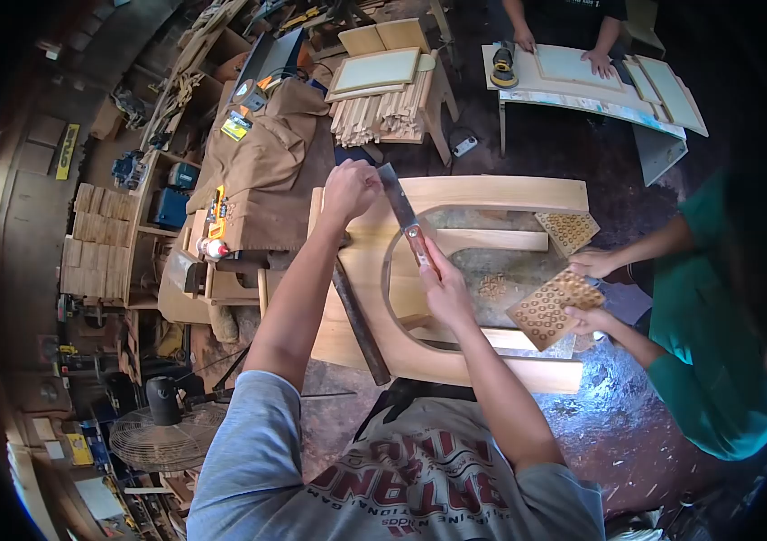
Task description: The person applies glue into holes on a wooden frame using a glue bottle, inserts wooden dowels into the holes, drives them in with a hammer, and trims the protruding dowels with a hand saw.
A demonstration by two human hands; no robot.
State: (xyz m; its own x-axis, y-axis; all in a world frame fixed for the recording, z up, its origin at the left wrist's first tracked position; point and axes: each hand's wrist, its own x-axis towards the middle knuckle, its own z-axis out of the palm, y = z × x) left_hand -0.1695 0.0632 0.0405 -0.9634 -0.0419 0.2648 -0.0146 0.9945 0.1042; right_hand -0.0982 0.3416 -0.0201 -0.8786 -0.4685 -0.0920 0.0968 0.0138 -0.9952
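My right hand [448,293] is closed around the reddish-brown handle of a flat-bladed hand tool [399,198], whose blade points up and away from me. My left hand [353,189] is a fist beside the blade's far end; whether it pinches the blade or something small is hidden. Beneath both hands lies a pale wooden frame [356,338] with a curved, arch-shaped opening and long side rails. A dark bar [361,320] rests across the frame's near left part, under my left forearm.
At right, a person in a green shirt [703,316] holds a board dotted with rings [541,311]; a similar board [573,236] lies behind it. Another person works with panels at a far table [573,99]. Stacked wood strips [383,113], brown cloth [266,171] and a fan [167,424] surround.
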